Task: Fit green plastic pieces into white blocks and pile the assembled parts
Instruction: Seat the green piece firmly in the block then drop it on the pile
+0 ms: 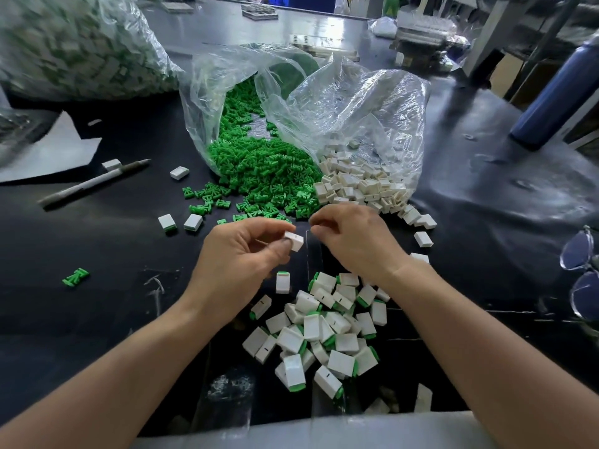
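Head view: your left hand pinches one white block between thumb and fingertips at the centre, above the dark surface. Your right hand sits just beside it at 3 o'clock, fingers curled with the tips drawn together; whether they hold anything cannot be told. The pile of assembled parts, white with green ends, lies at 6 o'clock between your forearms. At 12 o'clock a clear bag spills green pieces. Touching it at 1 o'clock, a second bag spills loose white blocks. A pen lies at 10 o'clock, one stray green piece at 9, eyeglasses at 3.
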{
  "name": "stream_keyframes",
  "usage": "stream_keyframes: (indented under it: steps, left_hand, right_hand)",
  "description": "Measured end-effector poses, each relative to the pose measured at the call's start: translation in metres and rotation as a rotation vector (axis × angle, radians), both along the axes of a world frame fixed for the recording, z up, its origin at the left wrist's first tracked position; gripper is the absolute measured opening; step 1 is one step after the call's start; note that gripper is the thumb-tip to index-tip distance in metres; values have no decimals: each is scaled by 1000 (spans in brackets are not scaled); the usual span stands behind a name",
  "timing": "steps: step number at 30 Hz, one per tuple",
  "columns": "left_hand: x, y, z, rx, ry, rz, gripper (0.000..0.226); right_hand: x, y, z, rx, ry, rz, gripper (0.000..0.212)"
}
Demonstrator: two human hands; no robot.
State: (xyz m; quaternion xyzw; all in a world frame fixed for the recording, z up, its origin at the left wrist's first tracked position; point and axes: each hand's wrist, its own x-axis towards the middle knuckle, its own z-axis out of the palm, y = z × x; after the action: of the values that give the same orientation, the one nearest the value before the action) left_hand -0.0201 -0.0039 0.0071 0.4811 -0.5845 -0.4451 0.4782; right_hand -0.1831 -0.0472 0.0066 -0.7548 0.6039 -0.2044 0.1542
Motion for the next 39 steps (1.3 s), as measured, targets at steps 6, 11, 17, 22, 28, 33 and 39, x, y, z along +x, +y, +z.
stream_keyframes:
  steps: [6,11,17,22,28,33,39]
  left_hand:
    - [1,0,1,8,3,19,25]
    - [3,0,2,25,5,25,26]
    - [3,1,3,32,4,27,20]
    - [2,2,4,85,29,-8,20]
    - [3,1,6,158,120,-19,20]
    - [2,2,7,119,111,-21,25]
    - [-5,-6,14,125,94,8,25]
  right_hand:
    - [15,-24,-6,-51,49,-39,27]
    - [20,-31,-13,-69,77,-81,10]
    - [11,-11,6,-51,-182,-51,10]
    - [5,23,17,18,-531,47,24]
    - [3,38,9,79,-741,69,26]
    - [4,38,11,55,-718,86,25]
    - [3,38,12,-9,-725,82,28]
